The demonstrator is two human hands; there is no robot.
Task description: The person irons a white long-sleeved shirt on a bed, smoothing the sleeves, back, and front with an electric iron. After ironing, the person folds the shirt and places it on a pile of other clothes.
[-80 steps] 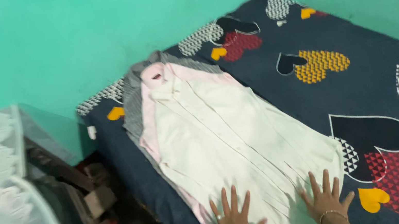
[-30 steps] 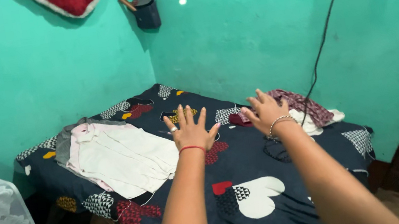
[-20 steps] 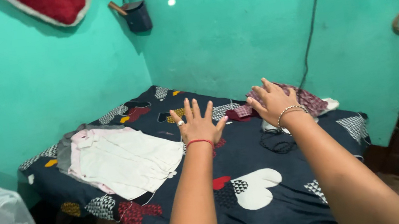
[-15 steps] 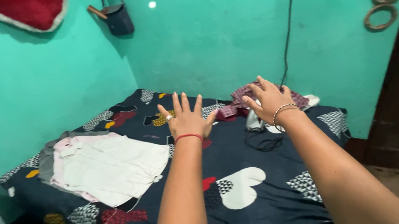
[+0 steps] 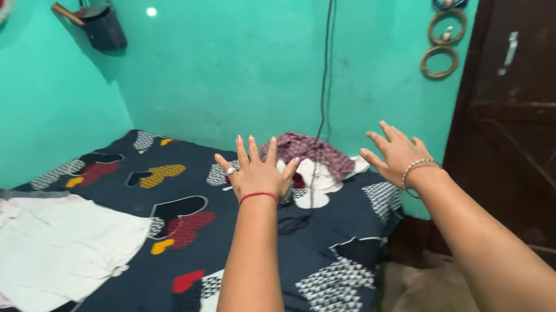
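A small home bedroom: a bed [image 5: 236, 270] under a heart-patterned dark sheet, stacked shirts [image 5: 37, 248], crumpled clothes [image 5: 310, 155], green painted walls [image 5: 242, 52], a wooden door [image 5: 546, 104].

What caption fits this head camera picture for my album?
Two bare, open hands, left hand and right hand, reach over a dark heart-patterned bedsheet toward a crumpled maroon checked cloth.

Bed [image 5: 250, 268]: matt woven cloth cover, dark, printed with patterned hearts. Folded shirts [image 5: 37, 248]: smooth matt cloth, white over pink and grey. Crumpled garments [image 5: 311, 158]: soft checked and plain cloth, creased. Left hand [image 5: 256, 173]: thin thread band at wrist, small glossy ring. Right hand [image 5: 397, 154]: beaded metallic bracelet. Walls [image 5: 242, 52]: matt painted plaster, slightly uneven. Door [image 5: 546, 104]: dark wood, dull finish. Cable [image 5: 325, 77]: smooth plastic sheath.
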